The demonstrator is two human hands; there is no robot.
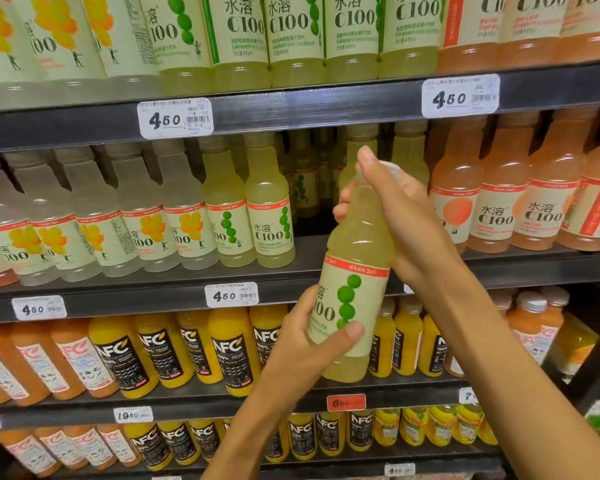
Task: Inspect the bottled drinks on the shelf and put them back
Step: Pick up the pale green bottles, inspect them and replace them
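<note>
While the left hand (302, 336) curls round the bottle's (352, 292) label, thumb across the front, the right hand (392, 216) wraps its fingers (343, 202) about the neck and cap. Tilted, the bottle sits off the shelf (309, 268), before a gap in the row.

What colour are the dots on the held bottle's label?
Green dots on a cream label, on the bottle; head view.

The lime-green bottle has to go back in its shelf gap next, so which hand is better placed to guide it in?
Probably the right hand: it grips the bottle near the cap, close to the gap; the left hand holds the label lower down.
</note>
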